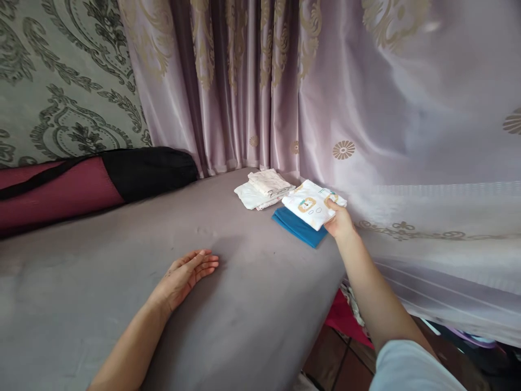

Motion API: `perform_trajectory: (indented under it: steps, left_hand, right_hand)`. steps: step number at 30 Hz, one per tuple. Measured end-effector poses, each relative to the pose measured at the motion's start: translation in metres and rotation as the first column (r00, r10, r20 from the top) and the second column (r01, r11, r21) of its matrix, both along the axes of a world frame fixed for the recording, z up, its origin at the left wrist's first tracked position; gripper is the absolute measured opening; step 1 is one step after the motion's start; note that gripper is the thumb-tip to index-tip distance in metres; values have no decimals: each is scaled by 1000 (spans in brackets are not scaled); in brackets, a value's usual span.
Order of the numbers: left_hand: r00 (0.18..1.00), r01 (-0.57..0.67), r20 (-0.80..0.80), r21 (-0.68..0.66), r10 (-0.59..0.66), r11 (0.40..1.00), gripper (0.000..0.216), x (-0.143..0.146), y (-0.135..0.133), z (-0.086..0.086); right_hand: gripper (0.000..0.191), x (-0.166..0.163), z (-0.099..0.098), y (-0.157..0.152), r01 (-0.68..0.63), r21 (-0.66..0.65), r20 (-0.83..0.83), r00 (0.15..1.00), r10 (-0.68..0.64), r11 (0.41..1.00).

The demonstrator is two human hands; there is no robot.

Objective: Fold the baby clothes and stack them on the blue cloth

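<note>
Both hands are busy in different ways: the right hand (340, 221) reaches far forward with a straight arm and closes its fingers on the edge of a folded white cloth with lion print (312, 203), holding it just over a folded blue cloth (298, 227) near the bed corner, it seems so that the two lie as one pile. Beside them, touching the curtain (407, 108), sits a second small stack of folded white clothes (264, 189). Meanwhile the left hand (185, 277) lies open and flat, palm down, on the grey mattress (101, 288), probably to support the leaning body.

Home bedrm: mattress (122, 304), curtains (366, 108), folded laundry (266, 187).
</note>
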State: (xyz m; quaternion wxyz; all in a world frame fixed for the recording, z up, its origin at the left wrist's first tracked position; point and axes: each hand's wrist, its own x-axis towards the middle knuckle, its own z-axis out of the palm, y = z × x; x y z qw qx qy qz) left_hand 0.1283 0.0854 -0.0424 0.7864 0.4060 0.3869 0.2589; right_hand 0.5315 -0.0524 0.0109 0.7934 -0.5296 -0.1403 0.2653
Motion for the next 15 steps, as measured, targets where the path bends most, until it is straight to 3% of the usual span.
perform_trajectory:
  steps: [3, 5, 7, 11, 15]
  left_hand:
    - [1000, -6, -7, 3, 6, 1000, 11, 0, 0, 1]
    - [1000, -13, -13, 4, 13, 1000, 10, 0, -1, 3]
    - [1000, -15, -15, 0, 15, 1000, 10, 0, -1, 4]
    - [1000, -15, -12, 1, 15, 1000, 12, 1, -2, 4]
    - [1000, -12, -13, -3, 12, 1000, 11, 1, -2, 4]
  right_hand:
    - [29, 16, -13, 0, 32, -193, 98, 995, -14, 981]
    - [27, 23, -24, -2, 53, -365, 149, 989, 2, 930]
    - [26, 27, -32, -4, 72, -453, 174, 985, 8, 888]
    - [37, 27, -40, -5, 133, -431, 173, 983, -63, 893]
    - [52, 23, -44, -3, 204, -292, 248, 960, -132, 934]
